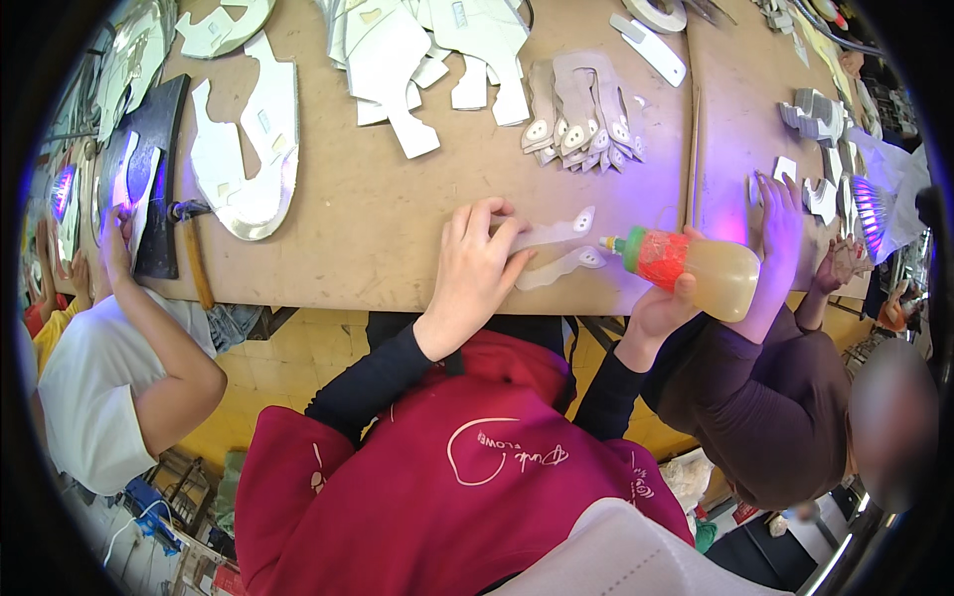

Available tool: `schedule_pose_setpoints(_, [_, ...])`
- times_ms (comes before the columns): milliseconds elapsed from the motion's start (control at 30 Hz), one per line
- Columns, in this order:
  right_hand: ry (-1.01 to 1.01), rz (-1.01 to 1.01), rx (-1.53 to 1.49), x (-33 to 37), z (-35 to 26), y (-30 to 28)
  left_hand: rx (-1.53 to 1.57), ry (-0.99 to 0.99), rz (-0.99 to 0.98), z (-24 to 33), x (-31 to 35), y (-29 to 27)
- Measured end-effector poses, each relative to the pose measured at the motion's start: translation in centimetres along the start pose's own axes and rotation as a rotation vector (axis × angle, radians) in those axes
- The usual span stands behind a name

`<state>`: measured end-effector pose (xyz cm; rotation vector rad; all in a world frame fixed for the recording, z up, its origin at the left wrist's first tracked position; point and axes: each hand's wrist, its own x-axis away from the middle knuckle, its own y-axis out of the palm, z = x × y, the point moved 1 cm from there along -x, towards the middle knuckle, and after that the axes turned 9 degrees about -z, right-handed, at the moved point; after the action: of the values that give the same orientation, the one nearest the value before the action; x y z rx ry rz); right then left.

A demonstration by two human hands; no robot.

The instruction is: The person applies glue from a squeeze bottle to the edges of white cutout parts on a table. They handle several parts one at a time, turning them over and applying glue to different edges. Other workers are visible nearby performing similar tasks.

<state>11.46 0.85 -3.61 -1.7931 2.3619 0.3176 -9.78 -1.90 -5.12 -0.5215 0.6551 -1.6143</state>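
Observation:
My right hand (664, 310) grips a squeeze bottle (723, 278) of cloudy yellowish liquid, with a green collar and a red band. The bottle is tipped on its side, its nozzle pointing left, close to the wide end of a thin pale cut piece (556, 231). The fingers of my left hand (477, 260) close over the narrow end of that piece, hiding it. A second cut piece (558, 268) of similar shape lies just below on the table, near my left thumb. Both have a small white patch with dark marks at the wide end.
A fanned pile of similar grey pieces (586, 114) lies beyond my hands. Larger white cut panels (397, 60) stack at the back. A curved panel (260, 139) and a wooden-handled tool (197, 263) are left. Co-workers sit close on both sides, one hand (780, 223) near my bottle.

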Motion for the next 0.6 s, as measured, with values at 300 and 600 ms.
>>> schedule_pose_setpoints(300, [0.017, 0.039, -0.091, 0.8, 0.2, -0.2, 0.149, 0.072, 0.018, -0.1, -0.4, 0.6])
schedule_pose_setpoints(600, [0.042, -0.004, -0.001, 1.4, 1.0, 1.2, 0.063, 0.231, -0.065, 0.1, 3.6, 0.4])
